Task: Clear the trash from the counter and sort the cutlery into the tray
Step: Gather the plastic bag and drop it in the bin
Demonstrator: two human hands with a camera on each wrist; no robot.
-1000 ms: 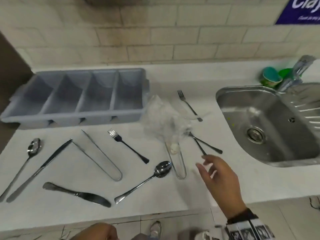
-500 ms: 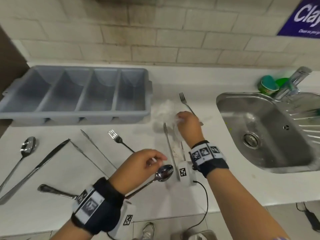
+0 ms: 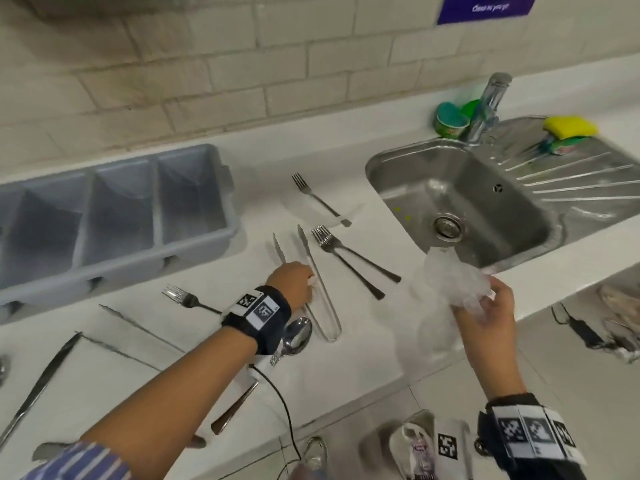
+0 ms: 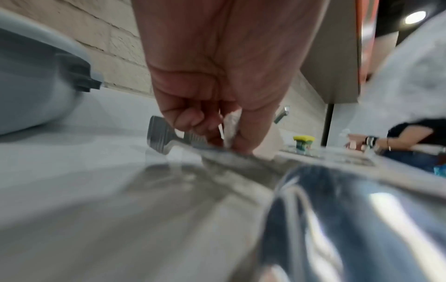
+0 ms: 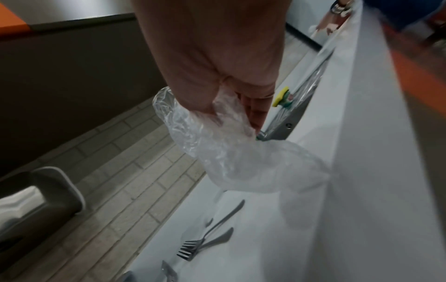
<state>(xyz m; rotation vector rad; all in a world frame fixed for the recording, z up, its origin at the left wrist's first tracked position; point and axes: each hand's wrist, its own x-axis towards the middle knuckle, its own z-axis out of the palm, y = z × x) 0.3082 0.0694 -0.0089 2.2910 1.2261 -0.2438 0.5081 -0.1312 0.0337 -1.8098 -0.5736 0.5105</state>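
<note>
Trash first, both hands busy, cutlery not yet sorted.

Crumpled plastic bag (image 3: 450,282) bunched in curled right hand (image 3: 485,317) fingers, lifted off the counter (image 3: 363,348) edge by the sink (image 3: 460,202), probably headed for a bin. Small white scrap (image 4: 230,124) pinched in left hand (image 3: 292,284) fingertips, right on top of the tongs (image 3: 317,285) (so needs picking clear). Forks (image 3: 349,258) loose nearby; grey tray (image 3: 230,206) sitting with visible compartments empty.
</note>
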